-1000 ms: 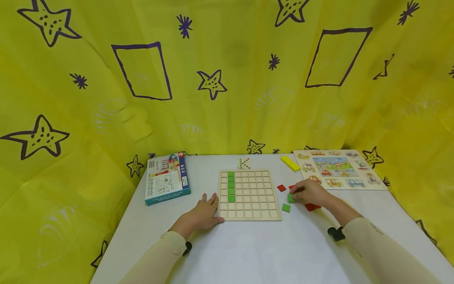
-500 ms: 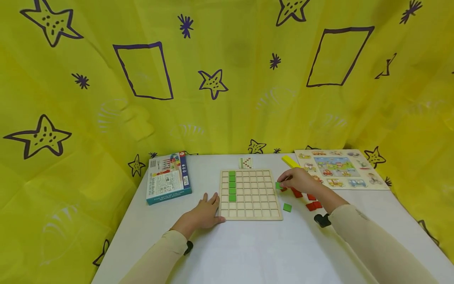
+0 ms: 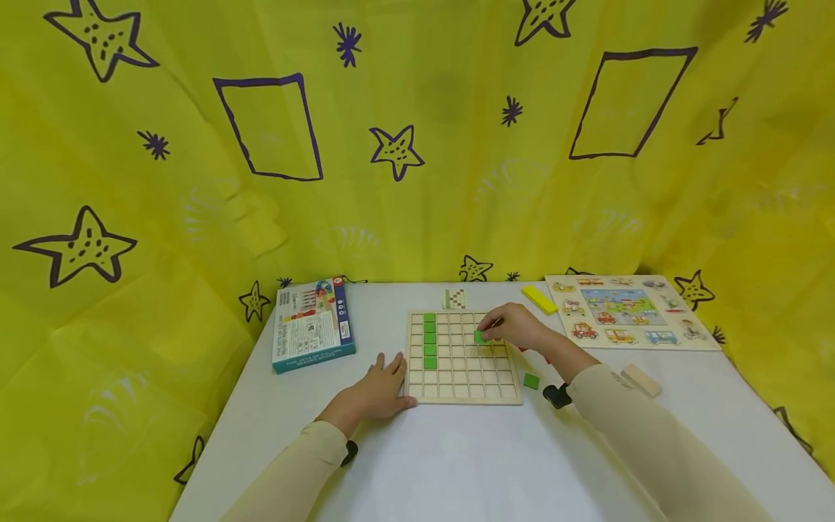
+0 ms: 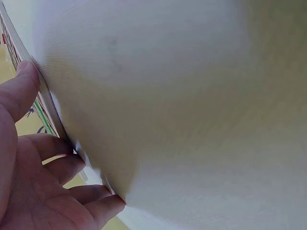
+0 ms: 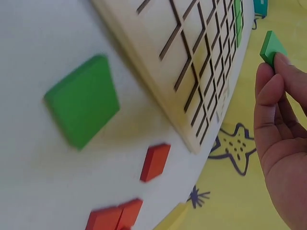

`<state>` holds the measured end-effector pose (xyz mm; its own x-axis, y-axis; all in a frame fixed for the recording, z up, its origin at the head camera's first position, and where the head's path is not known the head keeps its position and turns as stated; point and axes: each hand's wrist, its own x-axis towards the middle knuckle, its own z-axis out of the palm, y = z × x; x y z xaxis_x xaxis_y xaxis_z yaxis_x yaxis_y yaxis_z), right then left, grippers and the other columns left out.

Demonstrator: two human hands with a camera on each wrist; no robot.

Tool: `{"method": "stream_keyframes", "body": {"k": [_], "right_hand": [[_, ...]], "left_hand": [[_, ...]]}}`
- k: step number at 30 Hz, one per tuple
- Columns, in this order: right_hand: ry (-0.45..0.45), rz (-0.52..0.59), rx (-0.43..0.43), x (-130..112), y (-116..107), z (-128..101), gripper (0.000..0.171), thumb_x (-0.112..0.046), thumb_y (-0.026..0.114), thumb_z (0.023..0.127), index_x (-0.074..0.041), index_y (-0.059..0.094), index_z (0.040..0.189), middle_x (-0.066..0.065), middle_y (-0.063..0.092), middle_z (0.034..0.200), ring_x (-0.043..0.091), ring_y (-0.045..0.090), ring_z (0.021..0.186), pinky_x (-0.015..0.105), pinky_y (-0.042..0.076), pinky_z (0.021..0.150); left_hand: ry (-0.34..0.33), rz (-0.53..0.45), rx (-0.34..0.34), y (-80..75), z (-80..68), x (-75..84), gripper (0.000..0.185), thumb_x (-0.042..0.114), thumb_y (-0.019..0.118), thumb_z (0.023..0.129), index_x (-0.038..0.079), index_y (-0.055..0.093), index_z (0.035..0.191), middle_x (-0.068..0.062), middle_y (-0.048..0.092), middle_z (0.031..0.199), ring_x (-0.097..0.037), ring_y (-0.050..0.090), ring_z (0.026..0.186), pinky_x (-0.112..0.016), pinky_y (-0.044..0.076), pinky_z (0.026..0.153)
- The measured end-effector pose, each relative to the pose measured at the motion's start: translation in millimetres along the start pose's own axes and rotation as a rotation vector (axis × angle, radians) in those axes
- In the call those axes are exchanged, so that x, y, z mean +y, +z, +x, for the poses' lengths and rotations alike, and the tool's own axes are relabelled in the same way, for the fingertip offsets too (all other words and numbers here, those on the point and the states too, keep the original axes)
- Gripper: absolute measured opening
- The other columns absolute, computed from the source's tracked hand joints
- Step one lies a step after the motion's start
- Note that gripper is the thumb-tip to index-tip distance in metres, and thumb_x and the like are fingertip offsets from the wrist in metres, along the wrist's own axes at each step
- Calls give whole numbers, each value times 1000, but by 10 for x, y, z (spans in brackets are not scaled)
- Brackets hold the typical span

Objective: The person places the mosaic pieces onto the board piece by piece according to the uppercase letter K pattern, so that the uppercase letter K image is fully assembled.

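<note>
A wooden grid board [image 3: 463, 396] lies on the table, with a column of green tiles [image 3: 430, 339] set in its cells near the left side. My left hand [image 3: 375, 390] rests at the board's left edge, fingers spread; in the left wrist view the thumb [image 4: 26, 86] touches the board's edge. Between thumb and fingertips my right hand [image 3: 515, 328] pinches a green square tile [image 5: 272, 47], held above the board's upper right cells. On the table right of the board lie a loose green tile [image 5: 84, 101] and several red tiles [image 5: 155, 162], partly hidden by the right arm in the head view.
A small pattern card [image 3: 454, 299] lies behind the board. To the left is a game box [image 3: 313, 326]. At the back right are a yellow block [image 3: 539, 299] and a wooden picture puzzle [image 3: 629, 337]. A pale wooden piece [image 3: 642, 380] sits beyond the right sleeve.
My right hand has picked up the green tile from the right of the board and carried it left over the grid. The left hand has stayed at the board's edge.
</note>
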<state>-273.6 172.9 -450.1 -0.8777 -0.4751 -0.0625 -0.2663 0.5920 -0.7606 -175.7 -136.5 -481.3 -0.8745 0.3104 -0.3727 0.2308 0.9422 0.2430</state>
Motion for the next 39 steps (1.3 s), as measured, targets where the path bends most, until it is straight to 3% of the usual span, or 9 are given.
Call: {"method": "stream_keyframes", "body": {"k": [7, 16, 23, 30, 39], "right_hand": [[-15, 30, -34, -102, 205, 148, 10, -9, 75, 91, -6, 77, 101, 5, 72, 101, 17, 67, 82, 36, 57, 75], [-76, 65, -98, -207, 485, 233, 10, -7, 76, 90, -4, 78, 99, 2, 73, 94, 15, 66, 82, 31, 56, 73], [-56, 58, -127, -288, 683, 244, 7, -8, 78, 89, -6, 79, 96, -1, 73, 91, 12, 65, 83, 27, 55, 74], [-39, 70, -152, -372, 836, 246, 5, -9, 78, 88, -5, 78, 92, -2, 71, 83, 11, 63, 74, 26, 55, 66], [-89, -31, -148, -353, 998, 252, 6, -15, 80, 88, -9, 78, 88, -9, 70, 81, 10, 62, 78, 28, 53, 72]], "left_hand": [[5, 27, -8, -15, 42, 7, 90, 57, 59, 95, 8, 23, 161, -7, 16, 168, -42, 9, 152, -57, 27, 116], [17, 35, -12, -12, 62, -2, 90, 57, 59, 95, 7, 23, 160, -8, 16, 168, -43, 9, 151, -56, 24, 117], [36, 46, -6, -20, 69, -10, 89, 57, 58, 96, 5, 23, 160, -10, 17, 167, -45, 10, 151, -56, 25, 117], [39, 60, 2, -24, 69, -25, 89, 57, 58, 96, 5, 25, 160, -9, 19, 167, -45, 12, 150, -56, 27, 116], [32, 56, -3, -3, 52, -43, 89, 57, 59, 95, 6, 26, 160, -9, 19, 167, -45, 12, 150, -57, 29, 115]]}}
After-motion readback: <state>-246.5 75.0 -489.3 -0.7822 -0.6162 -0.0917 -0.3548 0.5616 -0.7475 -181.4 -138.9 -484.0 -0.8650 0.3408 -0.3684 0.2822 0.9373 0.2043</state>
